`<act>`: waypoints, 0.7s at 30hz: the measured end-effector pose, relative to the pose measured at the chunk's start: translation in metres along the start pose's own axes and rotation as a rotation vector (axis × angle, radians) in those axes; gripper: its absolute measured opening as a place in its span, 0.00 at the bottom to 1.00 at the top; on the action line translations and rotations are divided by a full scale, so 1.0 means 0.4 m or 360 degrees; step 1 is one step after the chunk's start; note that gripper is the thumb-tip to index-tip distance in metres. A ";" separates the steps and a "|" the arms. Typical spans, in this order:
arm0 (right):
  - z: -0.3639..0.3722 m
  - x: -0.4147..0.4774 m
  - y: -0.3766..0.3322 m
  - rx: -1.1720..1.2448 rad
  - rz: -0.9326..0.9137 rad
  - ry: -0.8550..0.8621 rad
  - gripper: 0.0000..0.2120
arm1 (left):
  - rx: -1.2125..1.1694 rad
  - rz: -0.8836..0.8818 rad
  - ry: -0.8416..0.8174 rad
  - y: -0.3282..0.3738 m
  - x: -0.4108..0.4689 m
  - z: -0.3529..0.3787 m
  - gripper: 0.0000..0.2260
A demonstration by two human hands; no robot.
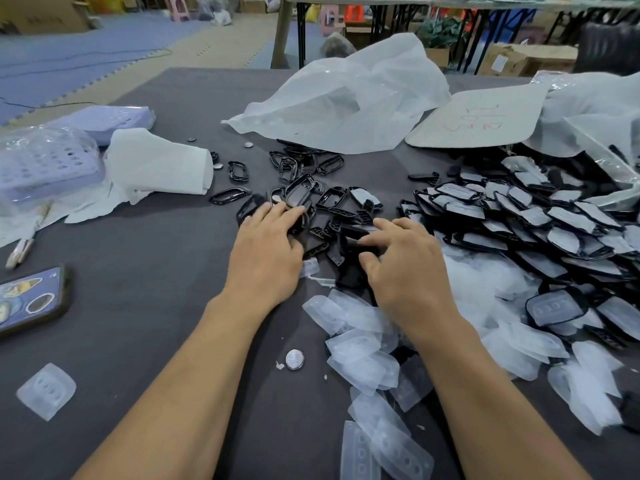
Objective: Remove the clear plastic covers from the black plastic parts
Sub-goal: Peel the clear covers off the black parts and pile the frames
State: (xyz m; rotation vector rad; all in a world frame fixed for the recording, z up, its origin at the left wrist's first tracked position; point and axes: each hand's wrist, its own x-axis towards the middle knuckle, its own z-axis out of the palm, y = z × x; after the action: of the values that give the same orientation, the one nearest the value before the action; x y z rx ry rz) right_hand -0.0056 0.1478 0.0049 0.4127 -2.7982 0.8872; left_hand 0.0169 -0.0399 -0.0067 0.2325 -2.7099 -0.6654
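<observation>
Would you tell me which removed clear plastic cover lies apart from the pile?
The clear plastic cover alone at the dark table's near-left corner, below the blue-cased phone; the others crowd the right side.
</observation>
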 end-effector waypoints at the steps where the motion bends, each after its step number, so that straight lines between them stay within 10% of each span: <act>1: 0.000 0.000 0.000 0.0046 0.0010 0.0044 0.09 | 0.0024 0.0022 0.0012 -0.003 -0.001 0.003 0.25; 9: -0.020 -0.012 -0.018 0.1100 0.0285 0.0176 0.09 | -0.0346 -0.0173 0.0646 0.040 -0.039 -0.017 0.10; 13: -0.022 -0.014 -0.046 0.1639 0.0419 -0.0047 0.08 | -0.1283 -0.0515 0.0566 0.089 -0.061 -0.023 0.13; 21: -0.030 -0.013 -0.047 0.1816 0.0505 -0.0115 0.05 | -0.1471 -0.0544 0.0424 0.097 -0.063 -0.009 0.11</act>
State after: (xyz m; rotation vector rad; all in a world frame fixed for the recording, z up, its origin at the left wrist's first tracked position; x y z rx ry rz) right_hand 0.0062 0.1413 0.0234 0.1062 -2.1264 2.5177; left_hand 0.0387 -0.0015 0.0073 0.4915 -1.8712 -1.7360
